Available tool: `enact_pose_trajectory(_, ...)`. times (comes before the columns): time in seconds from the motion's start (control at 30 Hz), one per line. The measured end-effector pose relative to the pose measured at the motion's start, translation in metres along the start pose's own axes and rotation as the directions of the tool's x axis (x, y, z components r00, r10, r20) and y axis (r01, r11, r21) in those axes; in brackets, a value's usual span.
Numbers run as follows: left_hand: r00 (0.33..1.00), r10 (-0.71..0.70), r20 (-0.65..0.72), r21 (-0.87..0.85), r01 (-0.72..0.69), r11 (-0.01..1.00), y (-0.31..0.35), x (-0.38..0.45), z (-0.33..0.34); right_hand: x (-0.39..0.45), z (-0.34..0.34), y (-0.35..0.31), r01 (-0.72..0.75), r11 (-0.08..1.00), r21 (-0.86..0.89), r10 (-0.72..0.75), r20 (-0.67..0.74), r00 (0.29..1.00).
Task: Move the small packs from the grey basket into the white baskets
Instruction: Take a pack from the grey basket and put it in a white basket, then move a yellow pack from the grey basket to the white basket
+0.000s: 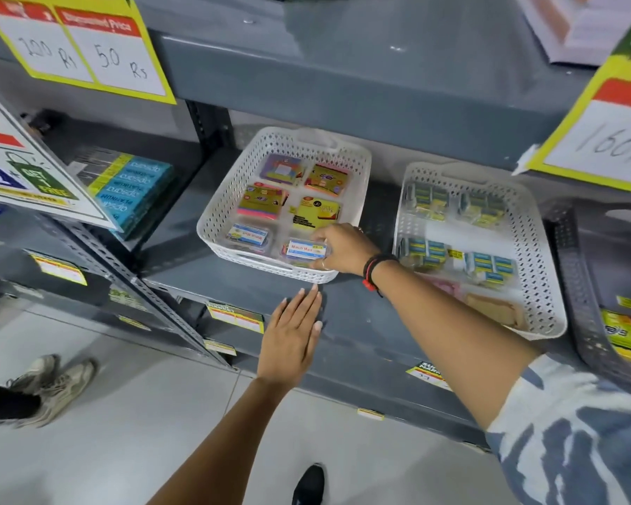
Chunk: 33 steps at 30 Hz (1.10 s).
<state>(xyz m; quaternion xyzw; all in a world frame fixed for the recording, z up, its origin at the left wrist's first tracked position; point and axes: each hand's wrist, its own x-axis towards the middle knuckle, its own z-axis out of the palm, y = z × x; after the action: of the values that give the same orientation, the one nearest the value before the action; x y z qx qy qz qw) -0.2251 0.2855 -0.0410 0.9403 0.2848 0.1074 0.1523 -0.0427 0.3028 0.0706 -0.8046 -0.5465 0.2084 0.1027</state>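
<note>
Two white baskets stand on the grey shelf. The left white basket point(212, 216) holds several small packs of sticky notes and clear boxes. My right hand point(343, 251) reaches into its near right corner and grips a small clear pack point(305, 249) with a blue and white label. My left hand point(292, 337) hovers flat and open just below the shelf edge, in front of that basket, holding nothing. The right white basket point(547, 286) holds several small blue and yellow packs. The grey basket point(576, 315) sits at the far right with a yellow pack point(627, 335) inside.
A grey upper shelf point(343, 67) overhangs the baskets, with yellow price signs point(84, 49) hanging from it. Teal boxes point(135, 191) are stacked on the shelf to the left. Another person's shoes point(51, 388) stand on the tiled floor at the left.
</note>
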Motion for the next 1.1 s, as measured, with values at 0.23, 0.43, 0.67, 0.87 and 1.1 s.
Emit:
enact_pose_trajectory(0.23, 1.000, -0.012, -0.007, -0.007, 0.012, 1.000, 0.007, -0.001, 0.001, -0.020, -0.017, 0.014, 0.001, 0.994, 0.107, 0.015, -0.144, 0.990)
enact_pose_trajectory(0.43, 0.998, 0.052, 0.019, -0.004, -0.052, 0.999, 0.042, 0.004, 0.014, -0.092, -0.054, 0.089, -0.096, 0.974, 0.204, 0.168, -0.374, 0.912)
enact_pose_trajectory(0.67, 0.995, 0.098, 0.002, 0.023, -0.098, 0.995, 0.084, 0.012, 0.027, -0.205, -0.084, 0.219, -0.378, 0.895, 0.238, 0.447, -0.468, 0.763)
enact_pose_trajectory(0.87, 0.994, 0.094, -0.051, 0.045, -0.092, 0.995, 0.096, 0.014, 0.037, -0.287, -0.088, 0.317, -0.598, 0.723, 0.345, 0.691, -0.347, 0.635)
enact_pose_trajectory(1.1, 0.994, 0.104, -0.033, 0.085, -0.101, 0.991, 0.092, 0.015, 0.040, -0.299, -0.071, 0.349, -0.646, 0.666, 0.373, 0.714, -0.068, 0.697)
